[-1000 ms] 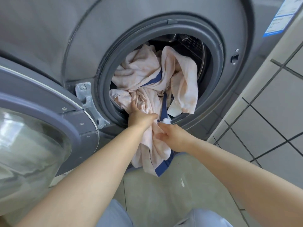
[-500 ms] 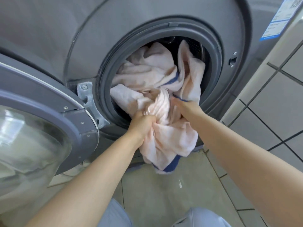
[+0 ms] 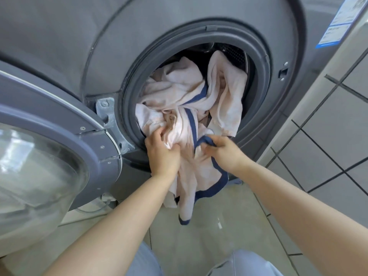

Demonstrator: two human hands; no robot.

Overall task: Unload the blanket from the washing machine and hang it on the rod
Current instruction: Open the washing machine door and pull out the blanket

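Pale blue trouser cloth (image 3: 245, 261) lowest in view, knees bent toward the machine, presumably to bring both arms level with the opening. Glossy greenish floor tile (image 3: 215, 242) beneath, smooth and bare of cloth so far.

Above it, hanging clear: a loose tail of the blanket (image 3: 191, 188), soft pinkish-cream fabric, limp and creased, edged in navy binding that loops round the lower corner. Probably damp, judging by the heavy drape.

At the lip of the opening, left hand (image 3: 162, 154) bunching a fistful of the cream cloth, fingers curled deep into the folds. Right hand (image 3: 224, 151) just beside, fingers and thumb closed round the navy hem. Gripped at two spots close together, likely to haul the bulk outward evenly.

To the left, swung wide, the door (image 3: 39, 156): grey plastic ring round a domed glass bowl, held on a metal hinge (image 3: 107, 114).

Farther in, most of the blanket heaped inside the drum, spilling over the grey rubber gasket (image 3: 258, 92); perforated steel drum wall (image 3: 234, 54) behind. Matte grey washing machine (image 3: 79, 46) front beyond. No rod in view.
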